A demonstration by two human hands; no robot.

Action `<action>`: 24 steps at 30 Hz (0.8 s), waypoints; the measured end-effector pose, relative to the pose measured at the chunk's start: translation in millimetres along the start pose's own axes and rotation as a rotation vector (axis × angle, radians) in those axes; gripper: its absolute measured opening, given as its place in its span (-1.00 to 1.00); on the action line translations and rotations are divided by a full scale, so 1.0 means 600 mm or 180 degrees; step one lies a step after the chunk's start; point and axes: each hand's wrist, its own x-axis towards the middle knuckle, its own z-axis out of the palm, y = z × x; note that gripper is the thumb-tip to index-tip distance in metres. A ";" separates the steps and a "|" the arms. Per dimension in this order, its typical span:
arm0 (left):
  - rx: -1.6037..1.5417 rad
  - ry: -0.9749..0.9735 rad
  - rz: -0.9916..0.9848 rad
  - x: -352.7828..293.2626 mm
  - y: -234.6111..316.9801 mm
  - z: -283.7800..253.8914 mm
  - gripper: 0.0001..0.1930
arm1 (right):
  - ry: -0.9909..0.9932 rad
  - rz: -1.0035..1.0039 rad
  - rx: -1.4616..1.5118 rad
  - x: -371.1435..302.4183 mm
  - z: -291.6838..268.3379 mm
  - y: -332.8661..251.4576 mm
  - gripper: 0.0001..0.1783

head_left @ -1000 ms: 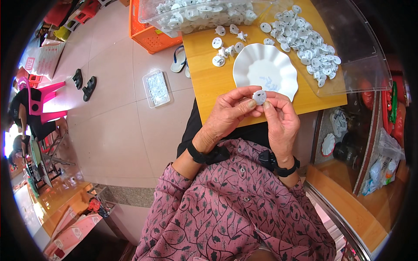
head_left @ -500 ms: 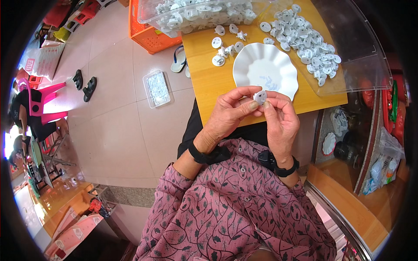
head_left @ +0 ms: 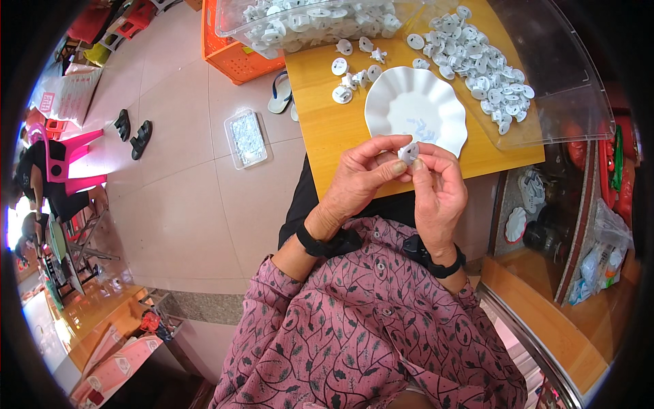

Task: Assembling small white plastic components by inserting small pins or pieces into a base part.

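Between my two hands, just above the near edge of the plate, is a small round white plastic part [head_left: 409,153] with a dark hole or slot in its disc. My left hand [head_left: 371,170] pinches it between thumb and fingers. From the other side, my right hand [head_left: 439,180] has thumb and fingertips closed against it; whether a tiny piece sits in those fingertips I cannot make out. Beyond my hands lies a white plate [head_left: 385,102] with a wavy rim, with several tiny pale slivers [head_left: 422,128] in it. A few similar white parts [head_left: 351,82] lie left of the plate.
A heap of white parts [head_left: 480,68] rests on a clear plastic lid [head_left: 565,102] at the right of the wooden table [head_left: 323,143]. At the back, a clear bin [head_left: 238,27] full of parts stands by an orange crate [head_left: 252,65]. A small clear tub [head_left: 246,140] sits on the floor.
Almost nothing differs. My hands and the white part they hold have shifted only very slightly; both hands keep their grip.
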 end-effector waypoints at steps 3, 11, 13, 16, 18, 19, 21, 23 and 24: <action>0.0271 -0.0040 0.0101 0.000 0.000 -0.001 -0.59 | -0.0010 -0.0321 -0.0435 0.000 -0.004 0.006 -0.94; 0.0082 -0.0178 -0.0028 0.000 -0.005 -0.010 -0.59 | 0.0036 -0.0205 -0.0337 -0.004 -0.003 0.006 -0.91; -0.0043 -0.0157 -0.0070 0.001 -0.007 -0.009 -0.60 | 0.0034 -0.0242 -0.0396 -0.002 -0.003 0.007 -0.91; -0.0189 -0.0101 -0.0005 0.001 -0.006 -0.004 -0.61 | 0.0026 -0.0286 -0.0446 0.000 -0.003 0.004 -0.91; -0.0228 -0.0106 -0.0017 0.001 -0.004 -0.004 -0.61 | 0.0011 -0.0267 -0.0488 0.000 -0.004 0.003 -0.91; -0.0227 -0.0106 -0.0016 0.001 -0.004 -0.005 -0.61 | 0.0011 -0.0269 -0.0487 0.000 -0.004 0.003 -0.91; -0.0250 -0.0176 -0.0073 0.001 -0.005 -0.009 -0.63 | -0.0014 -0.0304 -0.0556 0.001 -0.005 0.005 -0.91; -0.0229 -0.0181 -0.0058 0.001 -0.004 -0.008 -0.63 | -0.0021 -0.0316 -0.0566 0.002 -0.005 0.005 -0.91; -0.0209 -0.0185 -0.0042 0.001 -0.003 -0.008 -0.63 | -0.0029 -0.0327 -0.0576 0.002 -0.005 0.005 -0.91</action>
